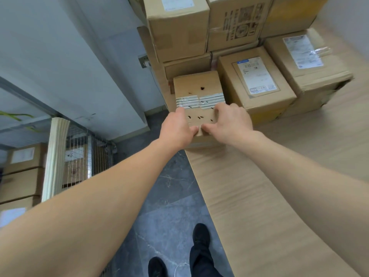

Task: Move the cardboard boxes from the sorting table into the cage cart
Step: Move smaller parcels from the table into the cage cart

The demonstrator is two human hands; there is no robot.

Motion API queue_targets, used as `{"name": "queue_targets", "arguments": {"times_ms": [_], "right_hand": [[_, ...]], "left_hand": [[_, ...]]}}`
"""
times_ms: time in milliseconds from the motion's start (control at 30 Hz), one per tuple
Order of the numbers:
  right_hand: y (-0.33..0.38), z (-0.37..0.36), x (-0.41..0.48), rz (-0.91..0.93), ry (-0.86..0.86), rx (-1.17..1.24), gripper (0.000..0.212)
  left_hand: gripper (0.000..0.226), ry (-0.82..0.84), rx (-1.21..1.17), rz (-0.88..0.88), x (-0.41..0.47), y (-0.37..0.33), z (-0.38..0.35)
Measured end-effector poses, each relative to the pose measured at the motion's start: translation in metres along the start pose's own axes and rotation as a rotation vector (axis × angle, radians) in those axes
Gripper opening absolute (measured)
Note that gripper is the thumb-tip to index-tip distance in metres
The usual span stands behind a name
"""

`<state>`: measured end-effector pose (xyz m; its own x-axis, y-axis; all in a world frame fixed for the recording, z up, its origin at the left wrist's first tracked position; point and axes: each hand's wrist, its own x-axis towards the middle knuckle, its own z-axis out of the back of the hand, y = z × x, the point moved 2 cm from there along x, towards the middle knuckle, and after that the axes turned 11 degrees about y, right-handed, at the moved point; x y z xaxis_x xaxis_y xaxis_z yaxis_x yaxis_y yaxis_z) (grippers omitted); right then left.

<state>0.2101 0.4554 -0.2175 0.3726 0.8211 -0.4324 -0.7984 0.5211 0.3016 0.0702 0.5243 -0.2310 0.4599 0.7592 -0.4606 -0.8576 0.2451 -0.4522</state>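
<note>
A small cardboard box (pixel 197 86) with striped tape across its top sits at the near left corner of the wooden sorting table (pixel 249 196). My left hand (pixel 176 127) grips its left near edge, thumb on the front face. My right hand (pixel 229 121) grips the right near part, fingers curled over the top. The wire cage cart (pixel 83 154) stands at the lower left, with stacked cardboard boxes (pixel 22 172) inside it.
More cardboard boxes (pixel 255 80) are stacked behind and right of the small one, some with white labels. A pale wall and pillar (pixel 79 56) run along the left. Grey tiled floor (pixel 169 196) lies between table and cart, with my feet on it.
</note>
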Motion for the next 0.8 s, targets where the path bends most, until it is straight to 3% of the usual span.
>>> {"name": "queue_targets", "arguments": {"times_ms": [300,500,633,800], "right_hand": [[0.0,-0.039,-0.056,-0.035,0.047,0.161,0.065],[-0.009,-0.06,-0.072,-0.08,0.022,0.218,0.096],[-0.003,-0.069,-0.079,-0.081,0.055,0.208,0.084],[0.019,-0.083,-0.098,-0.054,0.05,0.204,0.081]], "left_hand": [[0.06,-0.016,-0.102,0.046,-0.059,0.026,-0.02],[0.081,-0.044,-0.276,0.094,-0.089,0.045,-0.031],[0.066,-0.056,-0.27,0.111,-0.1,0.058,-0.036],[0.069,-0.065,-0.313,0.139,-0.126,0.083,-0.036]]}}
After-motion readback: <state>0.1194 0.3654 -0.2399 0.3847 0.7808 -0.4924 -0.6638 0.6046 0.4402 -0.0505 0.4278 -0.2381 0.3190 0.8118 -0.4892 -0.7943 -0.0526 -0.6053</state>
